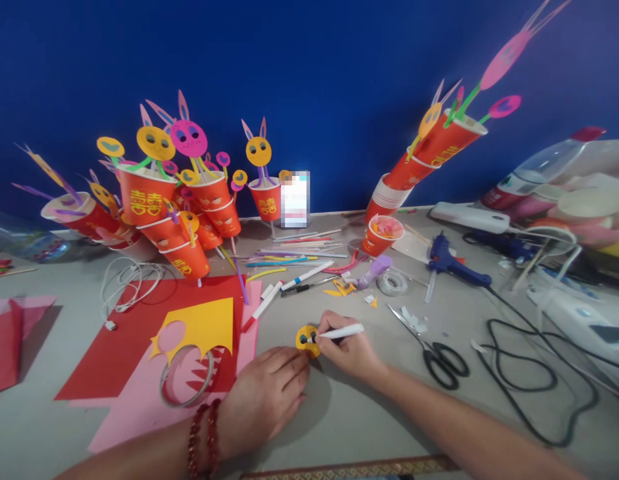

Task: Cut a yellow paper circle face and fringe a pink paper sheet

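Head view: right hand pinches slim white marker, likely inking round yellow paper disc; left hand at edge, grip unclear; next stroke needs steadiness.

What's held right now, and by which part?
Right grip: marker, low on the barrel near its tip. Left grip: against the edge of the disc; whether holding, can't tell.

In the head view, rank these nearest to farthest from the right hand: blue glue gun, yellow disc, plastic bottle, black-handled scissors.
1. Yellow disc, just left of the right hand.
2. Black-handled scissors, to the hand's right.
3. Blue glue gun, right, farther back.
4. Plastic bottle, far right, back.
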The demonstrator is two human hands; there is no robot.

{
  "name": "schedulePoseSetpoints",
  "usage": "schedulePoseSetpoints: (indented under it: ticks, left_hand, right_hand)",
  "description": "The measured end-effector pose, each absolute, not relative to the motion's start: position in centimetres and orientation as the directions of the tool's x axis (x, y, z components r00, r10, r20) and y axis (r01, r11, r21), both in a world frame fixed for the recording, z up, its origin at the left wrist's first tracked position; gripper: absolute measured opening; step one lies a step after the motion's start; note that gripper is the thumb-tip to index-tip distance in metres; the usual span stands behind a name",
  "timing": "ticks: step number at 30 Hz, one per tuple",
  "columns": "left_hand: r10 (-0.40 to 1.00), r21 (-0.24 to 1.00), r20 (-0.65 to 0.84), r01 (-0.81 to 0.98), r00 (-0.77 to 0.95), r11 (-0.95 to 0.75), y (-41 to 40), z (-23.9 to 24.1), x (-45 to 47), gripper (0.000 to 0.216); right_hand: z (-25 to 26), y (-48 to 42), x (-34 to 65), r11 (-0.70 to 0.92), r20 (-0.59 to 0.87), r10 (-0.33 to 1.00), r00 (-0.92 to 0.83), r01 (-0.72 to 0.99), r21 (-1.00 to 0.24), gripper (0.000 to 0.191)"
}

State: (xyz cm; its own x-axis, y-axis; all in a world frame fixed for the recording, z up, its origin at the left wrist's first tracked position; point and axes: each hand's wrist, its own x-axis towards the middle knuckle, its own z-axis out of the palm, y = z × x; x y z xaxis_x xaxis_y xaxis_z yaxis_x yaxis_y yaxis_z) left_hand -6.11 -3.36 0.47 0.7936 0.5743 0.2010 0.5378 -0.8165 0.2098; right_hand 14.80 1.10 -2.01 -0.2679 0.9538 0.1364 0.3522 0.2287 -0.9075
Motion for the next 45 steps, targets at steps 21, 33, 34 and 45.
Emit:
schedulePoseSetpoints:
  ticks: [21, 33, 34, 45]
  left_hand:
    - [0.579, 0.22, 0.209, 0.539, 0.788, -0.813, -3.39, 0.4, -6.14, 0.029]
    - [0.575, 0.222, 0.183, 0.536, 0.798, -0.815, -3.47, 0.12, -6.27, 0.03]
    - [0.573, 0.223, 0.184, 0.534, 0.798, -0.815, -3.47, 0.15, -6.27, 0.03]
    - [0.575, 0.21, 0.193, 0.539, 0.795, -0.816, -3.43, 0.03, -6.25, 0.03]
  right_hand:
    - [-1.73, 1.14, 14.78, 0.192, 0.108, 0.96, -0.256, 0.329, -0.925, 0.01]
    - [-1.8, 1.12, 14.71, 0.234, 0.13, 0.948, -0.29, 0.361, -0.903, 0.011]
    - [-1.8, 1.12, 14.72, 0.233, 0.13, 0.949, -0.288, 0.363, -0.902, 0.01]
    - [-1.66, 1.08, 14.71, 0.215, 0.123, 0.955, -0.268, 0.348, -0.912, 0.011]
